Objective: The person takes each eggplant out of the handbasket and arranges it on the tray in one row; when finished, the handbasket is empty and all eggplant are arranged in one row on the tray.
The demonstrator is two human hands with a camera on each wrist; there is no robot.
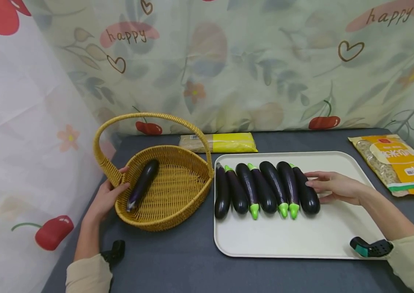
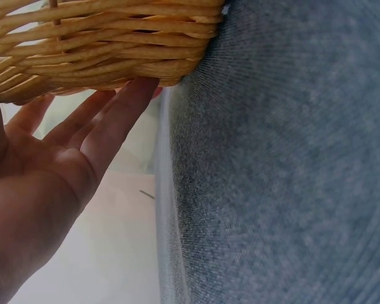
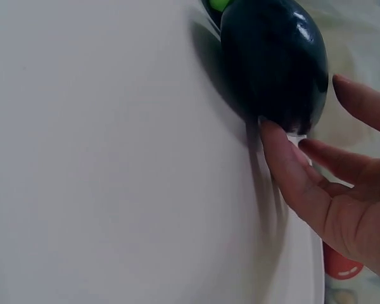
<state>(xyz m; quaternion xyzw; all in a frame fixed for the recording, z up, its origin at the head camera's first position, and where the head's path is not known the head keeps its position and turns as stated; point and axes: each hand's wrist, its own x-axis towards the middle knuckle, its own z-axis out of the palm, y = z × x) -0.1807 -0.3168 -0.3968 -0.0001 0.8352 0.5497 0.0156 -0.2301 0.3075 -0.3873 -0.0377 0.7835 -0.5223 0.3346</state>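
Observation:
In the head view, a woven basket (image 1: 177,221) with a tall arched handle stands on the left, a dark eggplant (image 1: 144,183) lying inside it. My left hand (image 1: 106,199) holds the basket's left side at the handle's base, its thumb near the rim. The left wrist view has the fingers (image 2: 117,130) against the outer weave. Several eggplants lie side by side on a white tray (image 1: 265,240). Beside the rightmost eggplant (image 1: 307,195) is my right hand (image 1: 338,188); in the right wrist view its loosely spread fingers (image 3: 297,180) reach that eggplant's rounded end (image 3: 275,69).
A yellow and clear packet (image 1: 234,142) lies behind the basket and tray. Right of the tray is an orange bag of grain (image 1: 397,162). A grey cloth (image 1: 177,260) covers the table, and printed curtains (image 1: 228,81) hang behind and along the left.

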